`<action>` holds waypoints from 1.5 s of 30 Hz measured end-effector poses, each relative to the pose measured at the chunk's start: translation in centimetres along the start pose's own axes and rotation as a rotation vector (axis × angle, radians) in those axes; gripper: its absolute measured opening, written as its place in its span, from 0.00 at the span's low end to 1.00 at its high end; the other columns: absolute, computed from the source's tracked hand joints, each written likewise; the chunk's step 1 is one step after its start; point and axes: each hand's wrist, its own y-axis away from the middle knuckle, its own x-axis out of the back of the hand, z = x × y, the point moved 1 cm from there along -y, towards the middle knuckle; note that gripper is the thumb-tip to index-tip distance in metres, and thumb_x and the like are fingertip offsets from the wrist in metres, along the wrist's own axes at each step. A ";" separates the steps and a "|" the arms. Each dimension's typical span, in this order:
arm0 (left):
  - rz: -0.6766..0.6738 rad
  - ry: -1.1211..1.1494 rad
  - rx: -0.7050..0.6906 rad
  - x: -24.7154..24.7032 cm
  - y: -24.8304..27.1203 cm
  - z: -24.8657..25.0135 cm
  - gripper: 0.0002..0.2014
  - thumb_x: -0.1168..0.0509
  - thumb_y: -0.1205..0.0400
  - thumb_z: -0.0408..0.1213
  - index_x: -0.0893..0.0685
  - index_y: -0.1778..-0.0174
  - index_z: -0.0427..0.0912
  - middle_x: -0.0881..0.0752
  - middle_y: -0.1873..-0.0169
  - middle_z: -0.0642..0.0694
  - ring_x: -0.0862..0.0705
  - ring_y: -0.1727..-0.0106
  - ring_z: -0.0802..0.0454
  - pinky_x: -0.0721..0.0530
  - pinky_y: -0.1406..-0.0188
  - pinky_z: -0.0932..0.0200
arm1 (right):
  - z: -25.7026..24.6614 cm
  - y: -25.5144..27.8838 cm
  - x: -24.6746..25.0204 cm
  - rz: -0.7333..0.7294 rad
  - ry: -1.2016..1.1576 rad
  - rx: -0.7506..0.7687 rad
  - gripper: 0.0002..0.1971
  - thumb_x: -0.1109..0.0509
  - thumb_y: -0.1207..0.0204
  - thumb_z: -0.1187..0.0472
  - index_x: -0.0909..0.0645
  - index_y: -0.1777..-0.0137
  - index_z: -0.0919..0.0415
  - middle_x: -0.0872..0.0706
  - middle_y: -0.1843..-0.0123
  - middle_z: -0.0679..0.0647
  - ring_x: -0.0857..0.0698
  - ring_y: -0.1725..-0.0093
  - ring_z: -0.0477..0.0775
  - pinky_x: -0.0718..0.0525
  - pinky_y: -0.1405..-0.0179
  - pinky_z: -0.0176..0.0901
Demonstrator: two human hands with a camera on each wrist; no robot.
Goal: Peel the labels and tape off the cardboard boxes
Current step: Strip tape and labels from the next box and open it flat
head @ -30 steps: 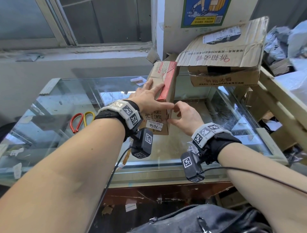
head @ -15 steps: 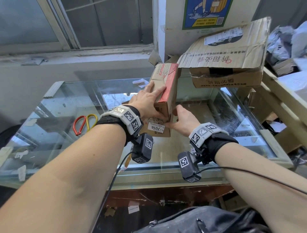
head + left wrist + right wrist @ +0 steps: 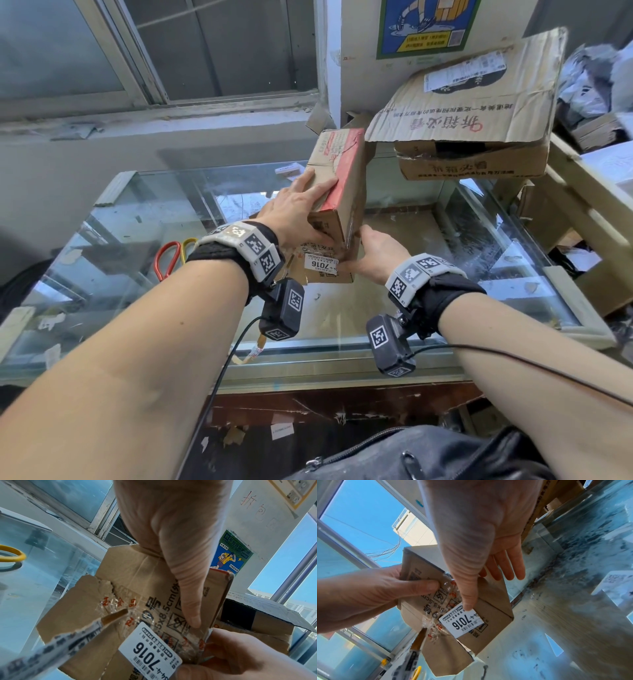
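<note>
**Cardboard box held up over a glass counter**

Black fabric of a bag [image 3: 411, 459] filled the nearest edge of the head view, below both forearms. Just beyond, the glass counter [image 3: 137, 240] stretched out under the hands.

The small box [image 3: 339, 192] was held above the counter, tilted, between both hands. The left hand [image 3: 294, 212] gripped its near left side: the fingers lay flat along the top face and the thumb pressed on the printed end face. The right hand [image 3: 376, 253] held the lower right corner; its thumb tip rested at the top edge of the white label [image 3: 461, 622] marked 7016, while its other fingers stretched straight and slightly spread behind the box. Crinkled clear tape [image 3: 123, 608] crossed the printed face beside the label, and a torn flap [image 3: 447, 654] hung from the lower end.

Scissors [image 3: 169, 255] with red and yellow handles lay on the glass to the left, well apart from the box. Farther back on the right, a large opened box [image 3: 479, 113] with its own shipping label sat raised by the wall, under a blue and yellow poster [image 3: 424, 24]. A window [image 3: 212, 48] stood behind the counter.
</note>
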 end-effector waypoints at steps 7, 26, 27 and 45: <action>-0.049 0.097 -0.026 0.5 -0.3 0.0 0.50 0.22 0.30 0.51 0.47 0.18 0.67 0.55 0.15 0.51 0.40 0.17 0.46 0.35 0.22 0.47 | -0.4 -1.0 -0.8 -0.049 0.043 0.052 0.17 0.28 0.27 0.51 0.20 0.43 0.60 0.13 0.46 0.58 0.15 0.48 0.61 0.15 0.48 0.52; 0.041 0.396 0.336 -0.8 0.5 -3.3 0.13 0.18 0.34 0.44 0.14 0.66 0.44 0.18 0.72 0.50 0.21 0.68 0.54 0.25 0.72 0.64 | -3.6 -0.4 -0.2 -0.332 -0.409 -0.148 0.27 0.33 0.24 0.39 0.16 0.57 0.69 0.10 0.62 0.65 0.11 0.64 0.63 0.10 0.56 0.52; 0.045 0.394 0.334 -1.0 0.4 -3.0 0.13 0.18 0.33 0.43 0.17 0.70 0.46 0.21 0.74 0.51 0.23 0.69 0.54 0.28 0.74 0.65 | -4.0 -0.5 -0.5 -0.316 -0.501 -0.157 0.28 0.31 0.25 0.40 0.16 0.56 0.70 0.10 0.60 0.66 0.12 0.63 0.63 0.10 0.54 0.53; -0.035 0.179 0.309 -1.2 -0.8 -2.5 0.16 0.22 0.30 0.51 0.15 0.54 0.46 0.13 0.55 0.45 0.15 0.51 0.44 0.17 0.52 0.53 | -1.4 -0.4 1.2 -0.224 -0.141 -0.036 0.15 0.33 0.25 0.63 0.20 0.74 0.55 0.12 0.55 0.60 0.17 0.55 0.58 0.20 0.64 0.41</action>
